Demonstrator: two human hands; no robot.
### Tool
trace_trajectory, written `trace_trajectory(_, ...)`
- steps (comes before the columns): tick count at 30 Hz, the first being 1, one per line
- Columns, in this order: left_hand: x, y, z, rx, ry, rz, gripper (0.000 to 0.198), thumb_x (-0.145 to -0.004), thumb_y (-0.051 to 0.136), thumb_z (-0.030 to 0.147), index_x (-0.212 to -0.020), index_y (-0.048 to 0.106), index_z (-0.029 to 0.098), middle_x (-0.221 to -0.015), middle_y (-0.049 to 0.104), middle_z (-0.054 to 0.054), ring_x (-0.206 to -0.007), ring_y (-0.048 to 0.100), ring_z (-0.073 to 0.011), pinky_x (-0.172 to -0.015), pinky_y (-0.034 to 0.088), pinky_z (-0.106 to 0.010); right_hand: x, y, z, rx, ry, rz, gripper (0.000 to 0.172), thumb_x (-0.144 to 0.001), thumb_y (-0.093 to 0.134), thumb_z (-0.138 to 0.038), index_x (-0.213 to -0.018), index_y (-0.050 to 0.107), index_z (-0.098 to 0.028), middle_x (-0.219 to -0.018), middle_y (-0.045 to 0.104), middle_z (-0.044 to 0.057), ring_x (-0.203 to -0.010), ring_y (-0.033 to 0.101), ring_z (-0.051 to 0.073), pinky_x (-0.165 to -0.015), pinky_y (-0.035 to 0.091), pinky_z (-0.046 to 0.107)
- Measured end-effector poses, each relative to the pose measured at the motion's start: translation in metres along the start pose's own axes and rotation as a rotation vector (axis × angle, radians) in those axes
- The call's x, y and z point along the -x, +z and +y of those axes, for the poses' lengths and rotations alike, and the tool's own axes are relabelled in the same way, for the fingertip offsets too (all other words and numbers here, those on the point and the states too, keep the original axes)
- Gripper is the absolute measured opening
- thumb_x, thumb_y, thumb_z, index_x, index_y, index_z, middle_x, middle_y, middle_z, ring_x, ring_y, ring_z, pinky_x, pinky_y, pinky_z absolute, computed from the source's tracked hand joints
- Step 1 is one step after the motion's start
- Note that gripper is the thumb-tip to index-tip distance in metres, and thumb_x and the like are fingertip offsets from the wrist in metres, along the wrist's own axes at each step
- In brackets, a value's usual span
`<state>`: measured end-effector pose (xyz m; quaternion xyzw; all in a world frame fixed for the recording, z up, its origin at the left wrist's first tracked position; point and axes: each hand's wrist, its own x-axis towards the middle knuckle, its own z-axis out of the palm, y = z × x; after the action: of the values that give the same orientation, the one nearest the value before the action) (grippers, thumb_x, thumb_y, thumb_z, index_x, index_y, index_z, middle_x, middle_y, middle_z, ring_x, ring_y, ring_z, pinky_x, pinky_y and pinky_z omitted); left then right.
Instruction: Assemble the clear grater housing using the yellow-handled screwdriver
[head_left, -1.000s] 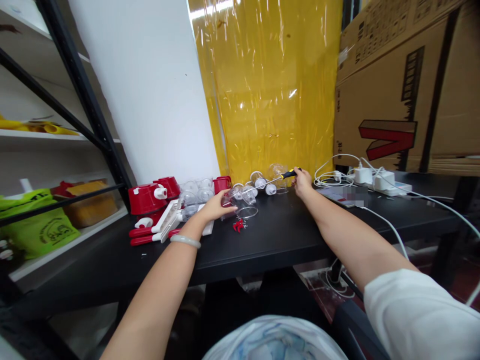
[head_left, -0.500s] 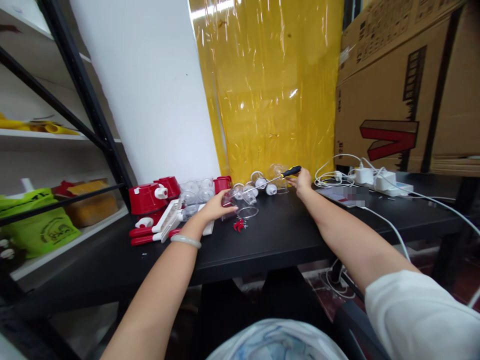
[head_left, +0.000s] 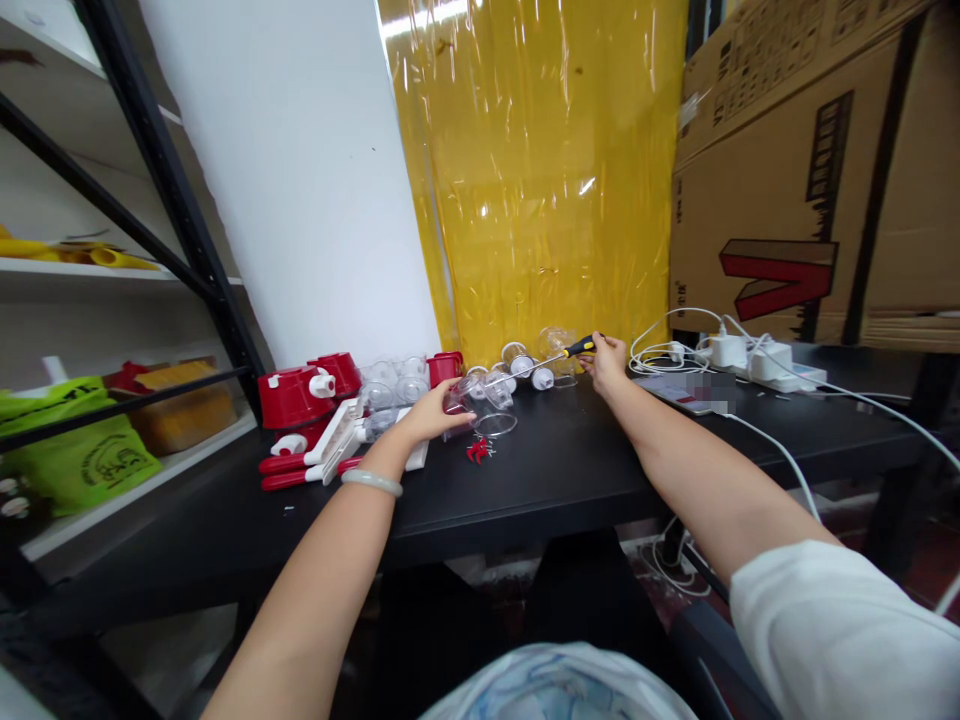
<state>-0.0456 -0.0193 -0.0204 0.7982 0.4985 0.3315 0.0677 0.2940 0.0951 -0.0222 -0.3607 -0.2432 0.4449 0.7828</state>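
Note:
My left hand point(head_left: 433, 413) is closed around a transparent plastic part with a reddish base point(head_left: 455, 402), lying on its side at the middle of the table. My right hand point(head_left: 606, 362) pinches the end of a screwdriver point(head_left: 577, 347) with a black and yellow handle. Its long shaft slants down leftward, and the tip reaches into the clear part, where its exact contact is hidden. Just in front lie small red pieces and screws point(head_left: 478, 451). Behind the shaft are several clear cups with white fittings point(head_left: 542, 379).
Red housings point(head_left: 295, 396), white frames with red handles point(head_left: 334, 440) and clear cups crowd the left of the black table point(head_left: 555, 470). A phone point(head_left: 679, 392), cables and a power strip point(head_left: 787, 375) lie right. A cardboard box point(head_left: 780, 190) and yellow plastic curtain point(head_left: 540, 180) stand behind.
My right fingers have shifted up around the end of the screwdriver handle, and the handle sits slightly lower. My left hand and the clear part keep their place.

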Motion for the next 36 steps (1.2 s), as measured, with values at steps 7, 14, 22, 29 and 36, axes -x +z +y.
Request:
trace_trajectory(7, -0.0009, 0.0010, -0.0006, 0.003, 0.002, -0.003, 0.089, -0.072, 0.080, 0.048, -0.146, 0.045, 0.012, -0.143, 0.060, -0.019, -0.129, 0.060, -0.0341, -0.113, 0.044, -0.048, 0.0022, -0.0011, -0.0012, 0.014, -0.036, 0.012, 0.020, -0.095, 0.057, -0.040, -0.099, 0.043, -0.026, -0.070, 0.057, -0.007, -0.043, 0.058, 0.007, -0.040, 0.043, 0.015)
trace_trajectory(14, 0.0000, 0.0008, 0.0005, 0.002, -0.005, -0.001, 0.088, -0.073, 0.080, 0.048, -0.146, 0.045, 0.013, -0.144, 0.060, -0.017, -0.130, 0.059, -0.0330, -0.114, 0.043, -0.047, 0.0044, -0.0033, -0.0054, -0.042, 0.018, -0.024, 0.011, -0.094, 0.036, -0.018, -0.096, 0.043, -0.026, -0.077, 0.057, -0.008, -0.049, 0.061, 0.006, -0.047, 0.050, 0.016)
trace_trajectory(22, 0.0003, 0.0002, 0.0004, 0.014, -0.001, -0.004, 0.084, -0.072, 0.081, 0.049, -0.144, 0.048, 0.019, -0.143, 0.061, -0.014, -0.127, 0.061, -0.0330, -0.112, 0.044, -0.048, 0.0019, -0.0016, -0.0041, -0.015, 0.020, -0.012, 0.012, -0.091, 0.047, -0.019, -0.098, 0.041, -0.027, -0.072, 0.057, -0.008, -0.045, 0.059, 0.008, -0.041, 0.043, 0.014)
trace_trajectory(29, -0.0003, 0.0007, -0.0003, 0.010, -0.005, 0.001, 0.087, -0.072, 0.081, 0.048, -0.145, 0.046, 0.017, -0.143, 0.060, -0.016, -0.128, 0.060, -0.0335, -0.112, 0.044, -0.049, 0.0019, -0.0014, -0.0036, -0.012, 0.014, -0.025, 0.016, -0.092, 0.052, -0.023, -0.104, 0.043, -0.028, -0.065, 0.054, -0.010, -0.041, 0.056, 0.009, -0.040, 0.042, 0.015)
trace_trajectory(36, 0.0001, 0.0002, 0.0006, -0.008, 0.006, 0.001, 0.086, -0.072, 0.080, 0.049, -0.145, 0.047, 0.016, -0.143, 0.060, -0.017, -0.129, 0.060, -0.0342, -0.113, 0.043, -0.049, 0.0064, -0.0014, -0.0052, 0.001, 0.019, -0.048, 0.018, -0.093, 0.047, -0.026, -0.111, 0.052, -0.028, -0.071, 0.056, -0.006, -0.045, 0.057, 0.009, -0.041, 0.042, 0.016)
